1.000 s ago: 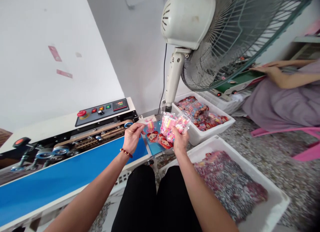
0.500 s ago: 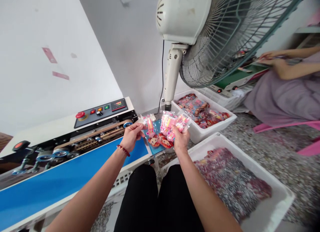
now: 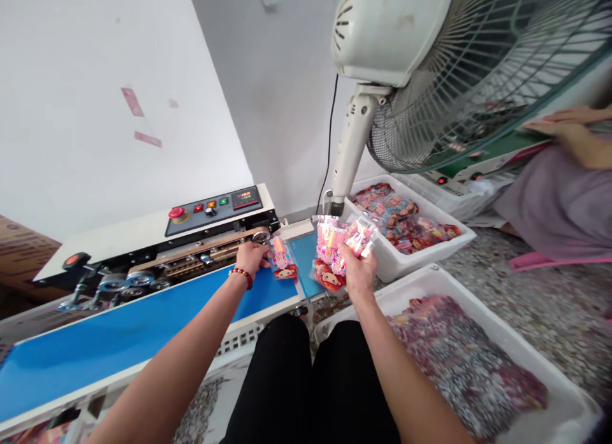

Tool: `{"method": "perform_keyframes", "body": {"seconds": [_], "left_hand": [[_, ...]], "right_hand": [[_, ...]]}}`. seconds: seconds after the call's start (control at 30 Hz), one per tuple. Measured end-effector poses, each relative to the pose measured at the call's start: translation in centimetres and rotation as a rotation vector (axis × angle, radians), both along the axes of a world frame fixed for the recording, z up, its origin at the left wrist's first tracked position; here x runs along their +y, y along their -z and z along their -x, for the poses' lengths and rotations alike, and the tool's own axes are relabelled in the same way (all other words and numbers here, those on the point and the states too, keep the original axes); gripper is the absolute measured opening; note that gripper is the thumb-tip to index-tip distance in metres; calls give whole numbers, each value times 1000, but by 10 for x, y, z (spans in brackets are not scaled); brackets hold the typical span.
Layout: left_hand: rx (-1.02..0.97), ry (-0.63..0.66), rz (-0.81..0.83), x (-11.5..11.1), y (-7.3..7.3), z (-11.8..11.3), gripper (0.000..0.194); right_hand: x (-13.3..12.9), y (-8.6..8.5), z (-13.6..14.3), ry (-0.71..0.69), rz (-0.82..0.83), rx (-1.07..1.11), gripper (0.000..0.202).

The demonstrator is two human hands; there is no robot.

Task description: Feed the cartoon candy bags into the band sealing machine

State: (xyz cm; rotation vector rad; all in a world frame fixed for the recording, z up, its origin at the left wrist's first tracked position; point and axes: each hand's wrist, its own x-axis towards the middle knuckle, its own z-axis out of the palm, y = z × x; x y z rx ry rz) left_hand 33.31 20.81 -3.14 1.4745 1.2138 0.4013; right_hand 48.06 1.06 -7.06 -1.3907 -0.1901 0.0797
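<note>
Packets: shiny clr plastic, oblong

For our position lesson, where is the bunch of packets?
Head view, right of centre: the bunch of packets is in the right hand, below the fan post.

The packets are printed pink, yellow and red. The belt is blue, the bins white, the floor speckled grey.
</note>
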Motion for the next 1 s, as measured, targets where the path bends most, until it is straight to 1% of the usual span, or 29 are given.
{"method": "perform_keyframes", "body": {"seconds": [0.07, 0.17, 0.2, 0.27, 0.3, 0.33, 0.37, 0.4, 0.47, 0.5, 0.53, 0.57, 0.63, 0.67, 0.73, 0.83, 0.9, 0.97, 1.0], "left_hand": [[35, -22, -18, 8, 0, 15, 18], [132, -2, -104, 19, -3, 51, 20], [174, -2, -175, 20, -5, 65, 20], [238, -78, -399, 15, -9, 89, 19], [239, -133, -520, 10, -10, 97, 20], [214, -160, -616, 2, -10, 101, 21], [169, -141, -666, -6, -10, 101, 21], [110, -75, -664, -16, -9, 96, 22], [-12, 119, -529, -34, -7, 73, 23], [-65, 172, -443, -41, -5, 57, 22], [-113, 193, -364, -46, -4, 41, 22], [-160, 195, -288, -50, -2, 25, 22], [-248, 151, -176, -54, 1, -1, 20], [-284, 128, -143, -54, 3, -10, 19], [-319, 107, -120, -55, 7, -20, 18], [-280, 102, -94, -54, 12, -22, 16], [-225, 35, -66, -49, 13, -20, 15], [-169, -11, -64, -42, 12, -16, 15], [-141, -6, -71, -38, 11, -14, 14]], "right_hand": [[8, -9, 6, -36, -16, 47, 40], [25, -18, 14, -125, -42, 80, 38], [31, -19, 15, -160, -47, 89, 38], [41, -18, 16, -240, -52, 108, 37], [44, -16, 16, -277, -53, 121, 37], [47, -13, 15, -311, -55, 136, 36], [48, -11, 15, -342, -54, 150, 36], [49, -9, 14, -370, -50, 160, 35], [47, -6, 13, -417, -31, 163, 35], [46, -5, 13, -438, -16, 163, 35], [44, -6, 13, -455, 0, 161, 35], [42, -6, 13, -469, 14, 159, 35], [39, -7, 13, -479, 34, 148, 35], [38, -7, 13, -480, 42, 136, 35], [37, -6, 13, -475, 69, 99, 35], [37, -4, 12, -422, 136, 57, 33], [36, -3, 9, -354, 153, 64, 32], [34, -4, 7, -337, 151, 92, 33], [34, -5, 6, -348, 151, 100, 33]]}}
